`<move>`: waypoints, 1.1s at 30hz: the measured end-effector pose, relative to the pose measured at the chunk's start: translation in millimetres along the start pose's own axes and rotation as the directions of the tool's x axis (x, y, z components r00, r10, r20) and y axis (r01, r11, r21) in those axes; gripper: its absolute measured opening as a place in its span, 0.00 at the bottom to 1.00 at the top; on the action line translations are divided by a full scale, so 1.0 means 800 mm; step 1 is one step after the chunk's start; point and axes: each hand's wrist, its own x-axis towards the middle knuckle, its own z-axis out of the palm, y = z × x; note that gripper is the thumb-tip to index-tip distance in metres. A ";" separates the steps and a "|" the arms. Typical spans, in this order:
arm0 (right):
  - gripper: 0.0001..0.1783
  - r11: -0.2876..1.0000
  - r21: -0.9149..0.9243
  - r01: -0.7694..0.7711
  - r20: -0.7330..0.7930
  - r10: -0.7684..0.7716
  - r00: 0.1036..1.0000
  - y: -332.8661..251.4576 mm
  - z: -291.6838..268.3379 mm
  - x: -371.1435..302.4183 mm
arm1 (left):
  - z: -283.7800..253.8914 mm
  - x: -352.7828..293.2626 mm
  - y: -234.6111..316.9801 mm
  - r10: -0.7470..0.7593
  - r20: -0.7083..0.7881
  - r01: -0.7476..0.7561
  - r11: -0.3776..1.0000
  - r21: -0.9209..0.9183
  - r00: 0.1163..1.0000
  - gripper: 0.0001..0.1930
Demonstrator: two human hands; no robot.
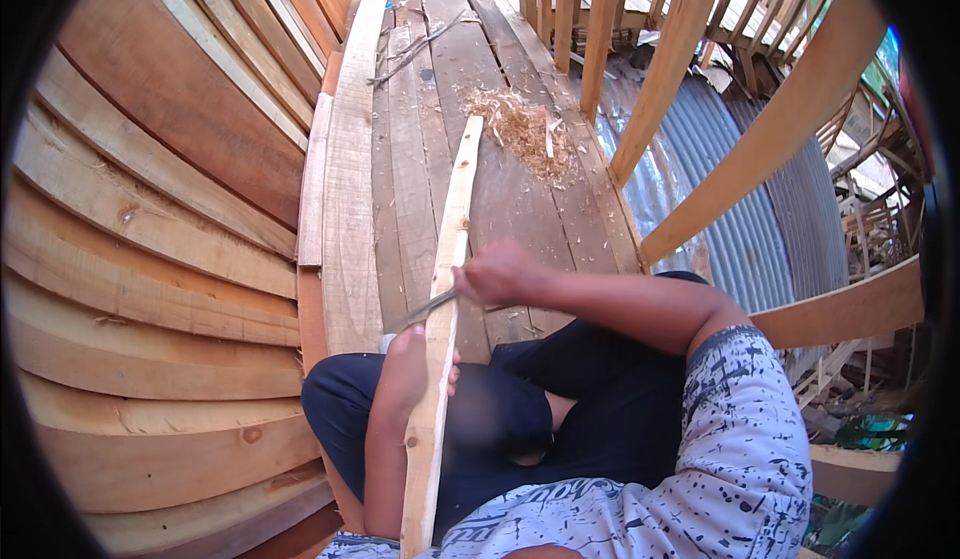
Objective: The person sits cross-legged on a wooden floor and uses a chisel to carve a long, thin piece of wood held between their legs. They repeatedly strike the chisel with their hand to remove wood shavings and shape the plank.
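Note:
A long pale wooden strip (426, 429) with small knots runs from my lap out over the plank floor. My left hand (405, 364) is wrapped round its near part, with fingertips showing on the strip's right side. My right hand (497, 273) is closed in a fist, slightly blurred, just right of the strip. From that fist a dark, narrow knife blade (432, 308) lies across the strip, slanting down to the left. Its tip end comes close to my left thumb; the handle is hidden inside my right fist.
Wooden boards (200, 269) stand in a row on the left. A wide plank (350, 159) lies along their foot. Wood shavings (525, 134) are heaped on the floor ahead. Wooden railing posts (665, 69) line the right side, with corrugated metal sheets (720, 179) beyond. My bent legs (500, 409) flank the strip.

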 end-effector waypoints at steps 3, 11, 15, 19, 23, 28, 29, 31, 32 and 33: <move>0.22 0.979 -0.027 -0.202 -0.250 0.189 0.950 0.102 0.017 0.015 | 0.008 0.008 -0.001 0.032 0.063 -0.033 0.999 0.022 0.997 0.19; 0.23 0.998 0.044 0.037 -0.260 -0.024 0.965 0.023 0.024 -0.009 | 0.000 -0.001 0.001 0.043 0.016 -0.044 0.998 0.037 0.999 0.21; 0.28 0.971 0.116 -0.211 -0.448 0.240 0.861 0.098 0.029 0.010 | 0.015 0.004 0.003 0.064 0.032 -0.067 0.994 0.083 0.997 0.21; 0.25 0.990 0.103 -0.099 -0.247 0.121 0.961 -0.004 0.012 -0.011 | 0.008 -0.004 0.005 0.021 -0.026 -0.018 0.993 0.119 0.999 0.22; 0.25 0.991 0.081 -0.104 -0.328 0.125 0.936 0.067 0.033 -0.004 | 0.011 0.000 -0.004 0.074 0.048 -0.079 0.990 0.116 0.996 0.21; 0.26 0.979 0.113 -0.172 -0.247 0.196 0.949 0.015 0.014 -0.018 | 0.010 0.005 0.000 0.036 -0.011 -0.034 0.990 0.134 0.999 0.22; 0.25 0.986 0.079 -0.144 -0.087 0.151 0.985 -0.014 -0.002 -0.019 | 0.008 0.003 0.001 0.038 -0.019 -0.035 0.991 0.129 0.999 0.22; 0.25 0.973 0.161 -0.165 -0.094 0.182 0.979 -0.002 0.015 -0.004 | 0.010 -0.005 0.002 0.036 -0.015 -0.034 0.990 0.140 0.999 0.22; 0.25 0.950 0.213 -0.230 -0.179 0.269 0.946 0.040 0.041 0.007 | 0.014 0.002 0.001 0.048 0.018 -0.050 0.988 0.149 0.999 0.22; 0.25 0.949 0.191 -0.249 -0.229 0.290 0.929 0.065 0.042 0.011 | 0.010 0.001 -0.004 0.056 0.016 -0.058 0.988 0.142 0.998 0.22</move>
